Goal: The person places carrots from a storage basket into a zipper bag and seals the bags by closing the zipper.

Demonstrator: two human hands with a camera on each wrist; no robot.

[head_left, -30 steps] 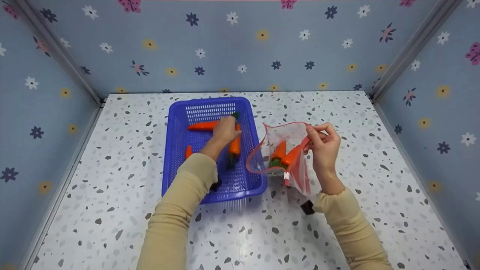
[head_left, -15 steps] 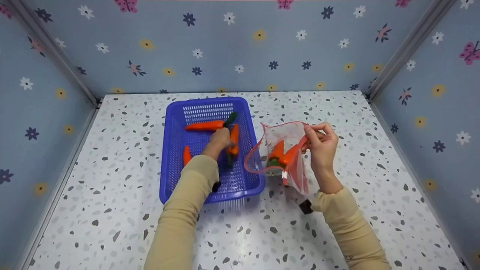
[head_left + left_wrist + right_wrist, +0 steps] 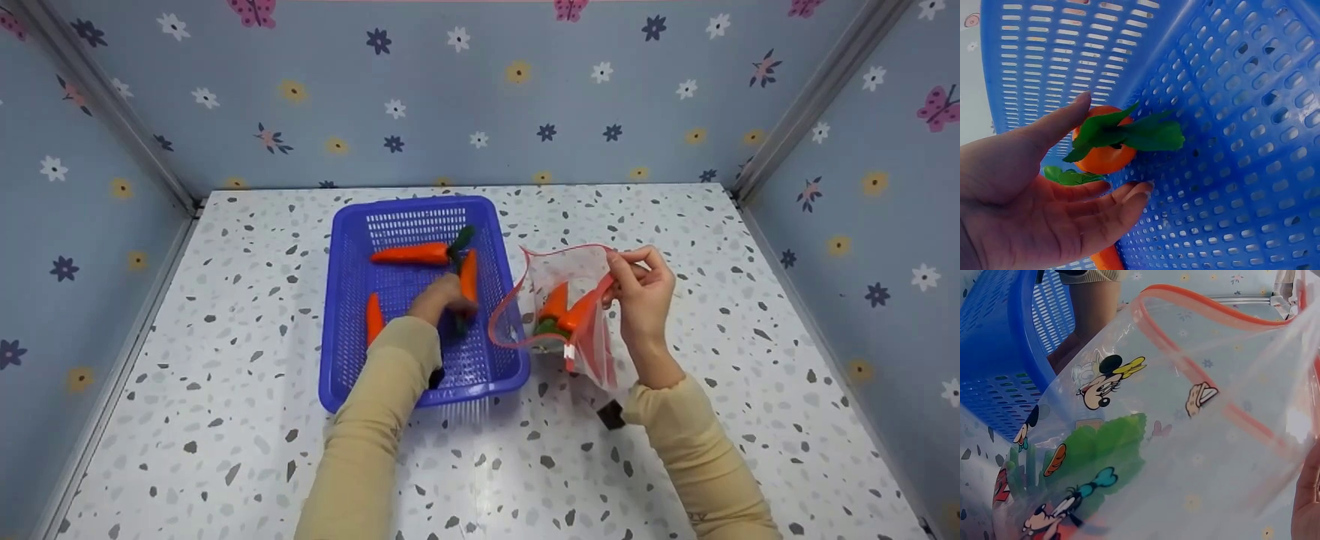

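A pale blue wall (image 3: pixel 435 97) faces me straight ahead, with a left wall (image 3: pixel 45 262) and a right wall (image 3: pixel 900 232) closing in the sides; all three carry one print of white flowers (image 3: pixel 459 39), navy flowers (image 3: pixel 379 41), yellow flowers (image 3: pixel 518 72) and pink butterflies (image 3: pixel 253 13); a grey metal post (image 3: pixel 105 101) fills the left corner, and a matching post (image 3: pixel 817 97) the right one; between them spreads a white tabletop (image 3: pixel 247 315), speckled with grey and black chips, its far edge running along the foot of the blue wall; a soft patch of light (image 3: pixel 484 487) gleams on the near part.
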